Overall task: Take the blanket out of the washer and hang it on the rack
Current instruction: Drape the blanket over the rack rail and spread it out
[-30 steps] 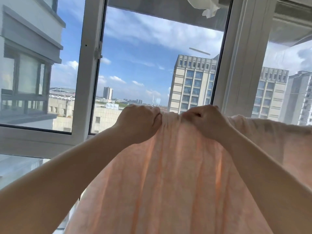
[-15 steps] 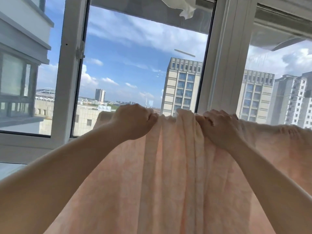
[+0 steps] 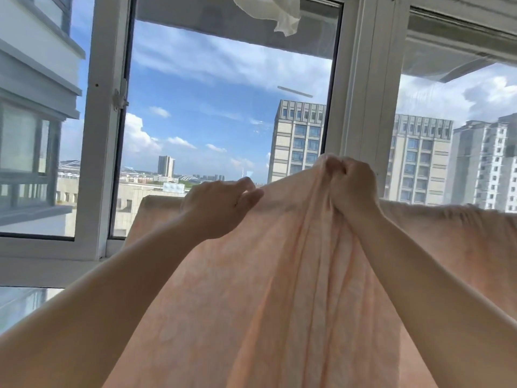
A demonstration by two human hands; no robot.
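Window frame [image 3: 96, 163]: white, on the left, with a small latch on its inner edge; through the glass are sky, clouds and far buildings.
Left hand [image 3: 221, 208]: raised in front of the window, its fingers bent toward the thumb in a narrow pinch at the top edge of the blanket. I cannot tell for sure if cloth is caught between the fingertips or if they only touch it.
Blanket [image 3: 251, 303]: pale peach, thin, light comes through it. It hangs in front of the person and fills the lower middle and lower right of the view. The top edge runs from a flat corner at the left, behind the left hand, up to a peak at the right hand, then goes level toward the right edge. The rack itself is hidden under the cloth, so I cannot see what carries it.
Right hand [image 3: 351, 187]: closed in a fist on a bunch of the blanket, lifting it higher than the rest of the edge. Long folds fall down from this fist.
White cloth [image 3: 268, 12]: hangs above, at the top of the view, well apart from the hands.
Window post [image 3: 363, 93]: white, thick, behind the right hand.
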